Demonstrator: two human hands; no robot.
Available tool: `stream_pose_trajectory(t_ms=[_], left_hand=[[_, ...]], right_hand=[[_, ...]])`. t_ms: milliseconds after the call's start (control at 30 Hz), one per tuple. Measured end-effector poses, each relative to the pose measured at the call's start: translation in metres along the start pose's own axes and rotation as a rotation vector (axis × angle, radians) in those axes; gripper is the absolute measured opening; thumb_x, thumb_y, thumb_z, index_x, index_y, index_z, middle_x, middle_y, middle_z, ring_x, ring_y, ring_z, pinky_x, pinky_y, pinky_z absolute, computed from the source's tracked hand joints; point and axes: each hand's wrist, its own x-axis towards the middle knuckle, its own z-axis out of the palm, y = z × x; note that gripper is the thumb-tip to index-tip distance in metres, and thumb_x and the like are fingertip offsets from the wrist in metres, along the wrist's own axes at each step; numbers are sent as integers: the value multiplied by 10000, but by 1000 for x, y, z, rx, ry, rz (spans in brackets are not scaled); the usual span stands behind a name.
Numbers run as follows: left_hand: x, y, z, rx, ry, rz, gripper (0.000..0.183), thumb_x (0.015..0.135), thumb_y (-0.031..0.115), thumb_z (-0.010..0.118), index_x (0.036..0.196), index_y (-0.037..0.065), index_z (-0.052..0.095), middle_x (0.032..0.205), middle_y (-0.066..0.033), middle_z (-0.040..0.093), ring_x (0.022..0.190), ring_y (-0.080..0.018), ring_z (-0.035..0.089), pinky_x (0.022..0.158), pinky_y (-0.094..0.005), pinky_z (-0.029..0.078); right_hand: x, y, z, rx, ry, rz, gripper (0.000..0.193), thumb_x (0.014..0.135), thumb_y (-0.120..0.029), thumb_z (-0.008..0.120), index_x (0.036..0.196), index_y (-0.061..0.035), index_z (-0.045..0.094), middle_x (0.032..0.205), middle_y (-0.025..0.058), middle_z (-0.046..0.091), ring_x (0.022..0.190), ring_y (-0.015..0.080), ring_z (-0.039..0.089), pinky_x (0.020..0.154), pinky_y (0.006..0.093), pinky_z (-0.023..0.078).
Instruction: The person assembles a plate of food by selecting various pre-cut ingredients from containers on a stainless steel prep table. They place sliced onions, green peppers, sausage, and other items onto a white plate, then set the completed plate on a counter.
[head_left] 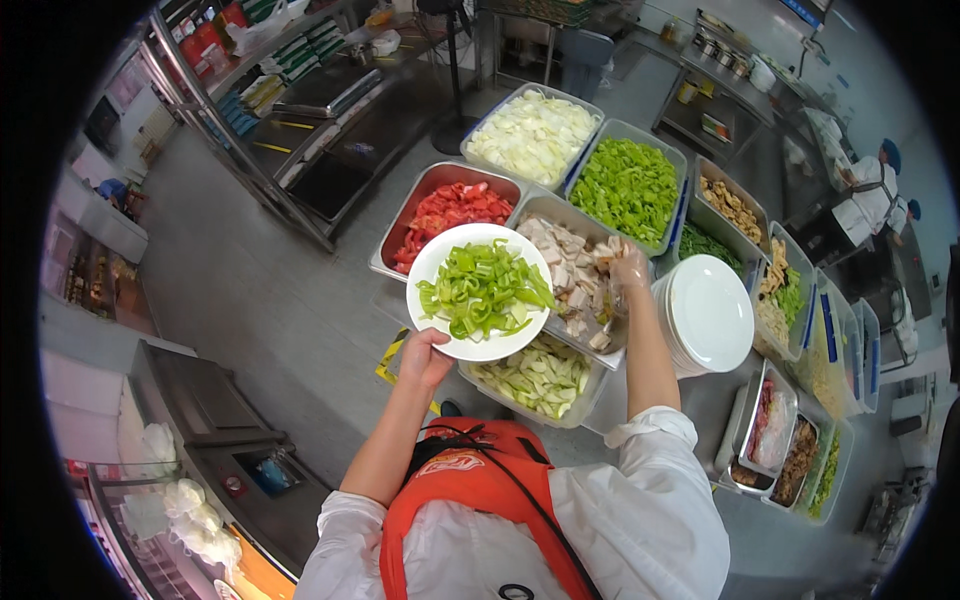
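Note:
My left hand grips the near rim of a round white plate, thumb on top. Cut green pepper pieces lie heaped on it. My right hand, in a clear plastic glove, reaches into a metal tray of pale sliced meat-like chunks. Its fingers curl down among the chunks at the tray's right side; the tips are hidden. The plate overlaps the left part of this tray and a metal tray of red pepper pieces behind it.
Stacked white plates stand right of my right forearm. Nearby are tubs of sliced pale vegetable, chopped green pepper and pale green slices. More food tubs line the right. A metal rack stands far left; co-workers work far right.

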Motion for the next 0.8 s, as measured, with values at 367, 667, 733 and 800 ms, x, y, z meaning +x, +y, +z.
stream_pose_trajectory(t_ms=[367,667,733,800], left_hand=[[40,-45,30,76,-144,-142,707,633,-105,457,1329,-2,390,1287,-161,511,1184,-341,512,1011,-481,431],[61,-86,77,106,-188,-254,727,628,-110,456,1341,16,389,1287,-161,511,1174,-354,518,981,-486,456],[59,-84,80,121,-222,-255,732,625,-111,456,1344,12,385,1288,-165,511,1175,-357,516,992,-481,449],[56,-83,82,145,-240,-244,733,621,-111,455,1342,-1,380,1285,-174,509,1177,-356,515,1000,-486,443]], right_hand=[[-42,-143,-104,643,-259,78,297,703,54,639,970,-52,566,788,26,575,699,113,555,582,250,450],[-52,-170,-144,108,-444,-387,392,715,-148,679,1086,-69,580,884,82,664,817,237,628,755,325,487],[-50,-165,-149,215,-538,-384,439,718,-142,670,1141,-86,569,885,80,675,814,236,636,762,317,486],[-47,-155,-153,273,-556,-423,456,720,-127,662,1165,-89,566,886,83,683,808,234,642,761,309,487]])
